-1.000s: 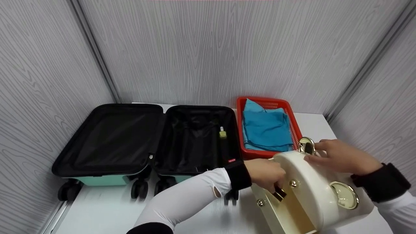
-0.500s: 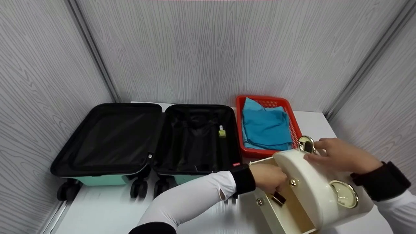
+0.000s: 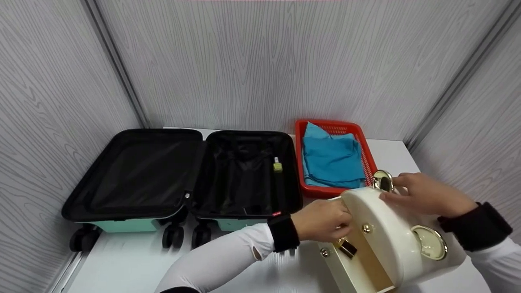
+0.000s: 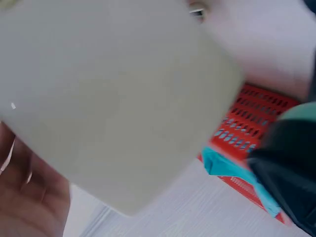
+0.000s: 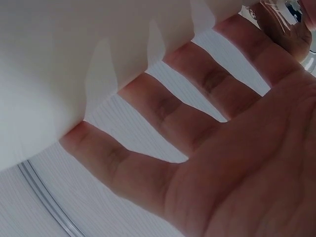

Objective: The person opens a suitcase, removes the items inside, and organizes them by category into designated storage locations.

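A cream box (image 3: 401, 232) with a rounded front and gold knobs stands at the right, its drawer (image 3: 362, 272) pulled out. In the drawer lies a small dark, gold-edged tube-like object (image 3: 347, 248). My left hand (image 3: 323, 220) is over the drawer with bent fingers, close beside that object; its fingertips are hidden, so a hold cannot be told. In the left wrist view, fingers (image 4: 34, 197) show beside a pale panel (image 4: 123, 98) of the box. My right hand (image 3: 423, 194) rests on the box near an upright gold ring (image 3: 383, 181), its spread fingers (image 5: 163, 108) touching the box edge.
An open suitcase (image 3: 134, 175) with black lining lies to the left; a small yellow-green bottle (image 3: 277, 167) with a white cap is in its right half. Behind the box, a red basket (image 3: 299, 162) holds folded blue cloth (image 3: 333, 158). Grey walls enclose the white table (image 3: 122, 260).
My left hand has drawn back a little to the left, showing more of the dark, gold-edged object in the drawer. My right hand has stayed on the box.
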Demonstrator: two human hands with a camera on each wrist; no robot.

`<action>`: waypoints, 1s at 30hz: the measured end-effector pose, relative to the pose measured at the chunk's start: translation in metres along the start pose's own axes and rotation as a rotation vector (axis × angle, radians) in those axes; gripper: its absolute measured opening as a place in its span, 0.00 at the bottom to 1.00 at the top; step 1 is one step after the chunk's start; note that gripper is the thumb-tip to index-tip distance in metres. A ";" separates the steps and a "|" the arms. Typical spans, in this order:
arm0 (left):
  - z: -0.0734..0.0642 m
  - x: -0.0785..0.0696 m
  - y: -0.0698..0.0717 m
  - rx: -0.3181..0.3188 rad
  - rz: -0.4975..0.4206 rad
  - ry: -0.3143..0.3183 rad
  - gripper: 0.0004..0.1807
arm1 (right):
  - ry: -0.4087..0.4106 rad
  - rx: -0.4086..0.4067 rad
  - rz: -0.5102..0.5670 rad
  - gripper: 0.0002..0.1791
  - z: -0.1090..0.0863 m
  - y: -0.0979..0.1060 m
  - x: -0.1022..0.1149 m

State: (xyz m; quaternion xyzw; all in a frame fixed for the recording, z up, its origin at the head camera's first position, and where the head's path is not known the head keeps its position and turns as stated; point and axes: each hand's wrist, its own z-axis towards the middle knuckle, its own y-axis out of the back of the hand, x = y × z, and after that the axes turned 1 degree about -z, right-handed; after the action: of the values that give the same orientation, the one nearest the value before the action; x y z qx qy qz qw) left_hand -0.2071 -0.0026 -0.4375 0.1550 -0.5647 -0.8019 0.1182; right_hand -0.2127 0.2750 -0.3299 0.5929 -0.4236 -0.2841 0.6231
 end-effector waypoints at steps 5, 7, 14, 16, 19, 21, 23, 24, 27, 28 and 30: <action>-0.029 -0.001 -0.007 -0.251 0.012 0.047 0.15 | -0.001 0.015 0.014 0.15 0.000 -0.001 0.001; -0.041 -0.004 -0.012 -0.315 0.003 0.071 0.16 | -0.007 0.025 0.021 0.15 0.000 -0.001 0.001; -0.076 -0.016 -0.035 -0.206 0.141 0.097 0.26 | -0.005 0.030 0.014 0.15 0.000 0.000 0.001; -0.081 -0.018 -0.040 -0.122 0.177 0.098 0.26 | -0.001 0.023 0.008 0.15 -0.001 0.001 0.001; -0.083 -0.021 -0.046 -0.034 0.193 0.115 0.24 | 0.000 0.014 0.008 0.15 -0.002 0.002 0.001; -0.082 -0.023 -0.050 -0.015 0.191 0.138 0.23 | 0.000 0.012 0.007 0.15 -0.002 0.002 0.001; -0.079 -0.024 -0.053 -0.011 0.187 0.160 0.22 | -0.005 0.016 0.011 0.15 -0.001 0.001 0.001; -0.077 -0.025 -0.054 -0.008 0.178 0.173 0.22 | -0.008 0.018 0.016 0.15 -0.001 0.001 0.001; -0.069 -0.025 -0.058 0.022 0.119 0.199 0.21 | -0.017 0.030 0.028 0.15 -0.001 0.001 0.002; -0.065 -0.025 -0.059 0.035 0.100 0.205 0.21 | -0.021 0.034 0.030 0.15 -0.001 0.001 0.002; -0.057 -0.024 -0.061 0.062 0.052 0.221 0.22 | -0.025 0.041 0.034 0.15 0.000 0.001 0.002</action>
State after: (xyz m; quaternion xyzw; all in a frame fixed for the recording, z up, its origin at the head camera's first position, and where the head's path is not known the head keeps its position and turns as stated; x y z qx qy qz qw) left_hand -0.1642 -0.0233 -0.5097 0.2313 -0.5768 -0.7587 0.1956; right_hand -0.2114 0.2732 -0.3283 0.5948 -0.4472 -0.2723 0.6100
